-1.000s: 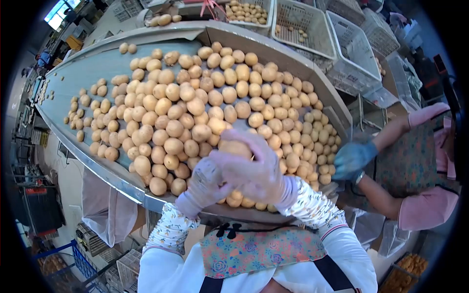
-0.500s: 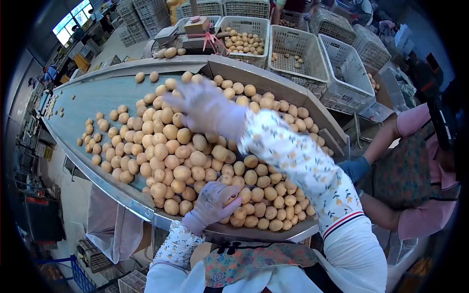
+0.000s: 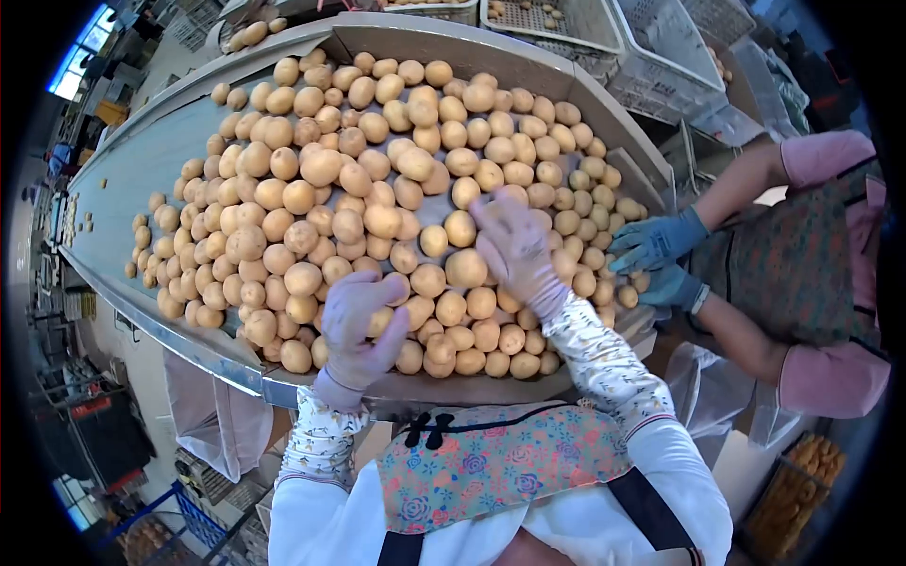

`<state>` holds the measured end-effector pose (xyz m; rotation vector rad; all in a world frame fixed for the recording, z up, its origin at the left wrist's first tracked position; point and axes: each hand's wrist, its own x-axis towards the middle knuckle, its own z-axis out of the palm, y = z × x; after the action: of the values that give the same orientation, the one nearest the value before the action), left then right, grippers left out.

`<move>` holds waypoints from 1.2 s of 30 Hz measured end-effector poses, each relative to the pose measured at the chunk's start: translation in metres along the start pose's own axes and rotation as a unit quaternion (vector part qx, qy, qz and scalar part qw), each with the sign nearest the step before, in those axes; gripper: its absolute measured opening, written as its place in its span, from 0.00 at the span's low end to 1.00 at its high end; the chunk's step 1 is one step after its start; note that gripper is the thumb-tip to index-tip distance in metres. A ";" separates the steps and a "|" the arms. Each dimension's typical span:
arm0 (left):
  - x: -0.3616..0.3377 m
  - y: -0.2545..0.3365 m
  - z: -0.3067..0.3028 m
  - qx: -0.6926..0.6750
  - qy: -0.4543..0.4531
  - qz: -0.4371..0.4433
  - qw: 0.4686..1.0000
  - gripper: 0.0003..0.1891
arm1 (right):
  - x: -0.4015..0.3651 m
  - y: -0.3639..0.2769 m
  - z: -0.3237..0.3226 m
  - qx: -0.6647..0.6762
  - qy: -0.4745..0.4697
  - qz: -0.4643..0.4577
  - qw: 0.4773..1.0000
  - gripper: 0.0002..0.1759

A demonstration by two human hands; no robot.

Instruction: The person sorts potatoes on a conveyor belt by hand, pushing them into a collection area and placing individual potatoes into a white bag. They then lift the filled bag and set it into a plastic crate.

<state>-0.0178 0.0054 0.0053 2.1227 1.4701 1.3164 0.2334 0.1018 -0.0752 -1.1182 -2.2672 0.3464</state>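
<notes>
your left hand (image 3: 354,325) curls around a potato (image 3: 381,322) at the near edge of the belt (image 3: 132,156). your right hand (image 3: 514,247) lies flat on the pile (image 3: 321,167), near a co-worker's blue gloves (image 3: 656,241).

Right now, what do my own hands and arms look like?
Both the left hand and right hand wear thin, pale pinkish knit gloves. The left sleeve and right sleeve are white, printed with small orange and dark flowers; the right ends in a red-striped cuff.
</notes>
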 end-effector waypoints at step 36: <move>-0.018 -0.014 0.000 -0.114 0.110 -0.190 0.969 0.30 | 0.151 -0.010 0.021 -0.028 0.142 -0.059 0.988 0.23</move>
<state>-0.0281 -0.0034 -0.0126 1.5009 1.6171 1.5145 0.1423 0.2149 -0.0292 -0.9865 -2.0874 0.0707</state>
